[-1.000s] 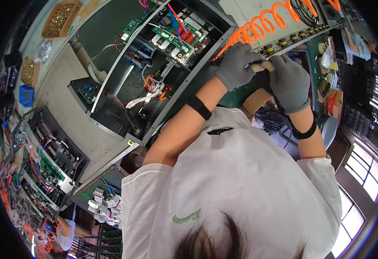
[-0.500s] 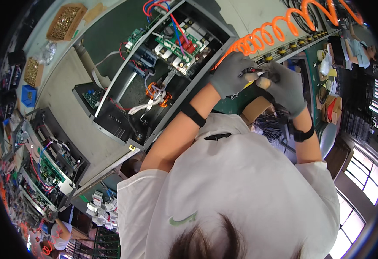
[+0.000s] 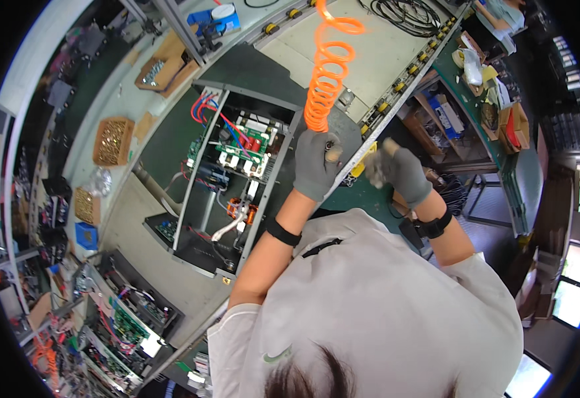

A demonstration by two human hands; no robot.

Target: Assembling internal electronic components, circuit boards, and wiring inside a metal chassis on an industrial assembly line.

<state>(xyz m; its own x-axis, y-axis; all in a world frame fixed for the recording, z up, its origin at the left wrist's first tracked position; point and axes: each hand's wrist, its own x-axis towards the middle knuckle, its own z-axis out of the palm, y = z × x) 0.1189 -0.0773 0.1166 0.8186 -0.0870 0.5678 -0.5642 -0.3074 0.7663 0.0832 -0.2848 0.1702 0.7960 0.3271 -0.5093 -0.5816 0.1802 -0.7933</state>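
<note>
My left hand (image 3: 316,164), in a grey glove with bare fingertips, is closed at the lower end of an orange coiled hose (image 3: 320,106). Something small and dark shows between its thumb and fingers; its kind is hard to make out. To the right, my gloved right hand (image 3: 406,178) is apart from the left, its fingers smeared by motion. A yellow piece (image 3: 364,161) lies close to those fingers. Left of my left hand stands an open metal housing (image 3: 261,215) holding a green circuit board (image 3: 245,142), red and blue wires (image 3: 207,109) and an orange-wound coil (image 3: 242,211).
Cardboard boxes of small brass-coloured parts (image 3: 113,140) and a blue bin (image 3: 86,235) line the far left bench. Another open unit (image 3: 127,318) sits at lower left. Roller rails (image 3: 403,79) run along the table edge. Shelves with cartons (image 3: 512,126) stand right.
My hands were together at the small dark item; now they are apart, the right one lower. The view has shifted, and the hose hangs more upright above my left hand.
</note>
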